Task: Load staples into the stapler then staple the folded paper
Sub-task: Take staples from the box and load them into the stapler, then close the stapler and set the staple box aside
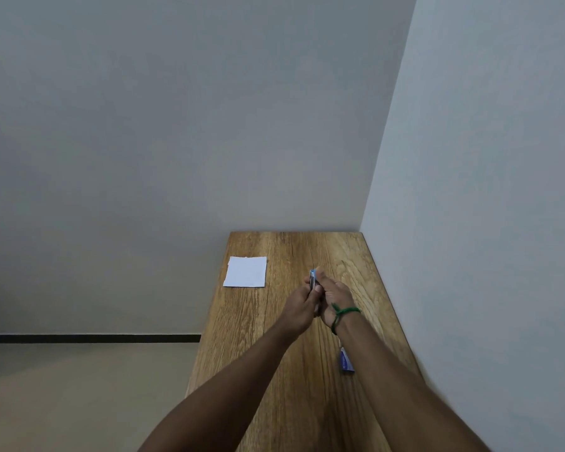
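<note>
Both of my hands meet over the middle of the wooden table (274, 370). Between them I hold a small blue stapler (313, 278), of which only the top end shows above my fingers. My left hand (299, 306) grips it from the left and my right hand (335, 296), with a green string on the wrist, presses against it from the right. The folded white paper (246, 271) lies flat at the far left of the table, apart from my hands. A small blue staple box (345, 361) lies on the table, partly hidden under my right forearm.
The table stands in a corner, with a grey wall behind it and another along its right side. Its left edge drops to a beige floor (79, 396).
</note>
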